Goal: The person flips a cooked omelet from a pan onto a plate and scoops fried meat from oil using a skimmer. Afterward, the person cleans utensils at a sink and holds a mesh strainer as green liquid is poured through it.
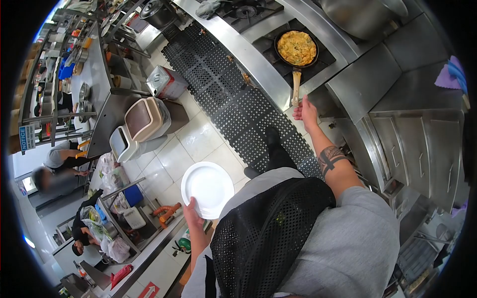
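My left hand (194,216) grips the rim of a white round plate (207,189), thumb on top and the other fingers hidden beneath. The plate's upper face is bare. My right hand (307,114) is stretched forward just below the end of a frying pan's wooden handle (296,88). Its thumb stands apart from the partly curled fingers, and nothing shows in it. The dark frying pan (277,48) sits on a stove burner, its handle towards me. Inside it lies a yellow, browned omelette (297,48) that fills the pan.
Beside the pan runs the steel stove front (233,54), with a large metal pot (362,17) beyond. A perforated black mat (213,74) covers part of the tiled floor. Lidded bins (141,119) and a square tin (166,82) stand left. Two other people (54,181) are at the far left.
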A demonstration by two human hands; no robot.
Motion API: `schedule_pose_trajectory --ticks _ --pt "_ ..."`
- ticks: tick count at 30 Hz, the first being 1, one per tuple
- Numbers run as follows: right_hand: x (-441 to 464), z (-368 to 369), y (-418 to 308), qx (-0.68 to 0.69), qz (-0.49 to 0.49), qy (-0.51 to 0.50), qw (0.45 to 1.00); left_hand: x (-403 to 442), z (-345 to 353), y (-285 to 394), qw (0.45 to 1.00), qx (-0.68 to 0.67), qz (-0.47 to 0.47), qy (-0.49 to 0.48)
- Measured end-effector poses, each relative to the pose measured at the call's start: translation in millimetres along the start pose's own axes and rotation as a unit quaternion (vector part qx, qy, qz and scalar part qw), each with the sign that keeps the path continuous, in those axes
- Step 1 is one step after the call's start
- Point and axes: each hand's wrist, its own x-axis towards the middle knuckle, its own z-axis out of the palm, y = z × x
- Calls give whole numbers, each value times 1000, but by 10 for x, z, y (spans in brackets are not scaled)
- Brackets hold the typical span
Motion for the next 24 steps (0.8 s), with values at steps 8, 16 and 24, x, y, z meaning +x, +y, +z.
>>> schedule_pose_trajectory --ticks 8,16,24 --pt "250 171 -265 36 45 -103 993 36 34 13 1000 -3 -8 11" --pt "379 352 -694 142 98 -113 978 138 127 -26 998 2 18 -58" --pt "-688 245 -2910 -86 -177 -36 980 410 179 -244 990 -83 23 -109"
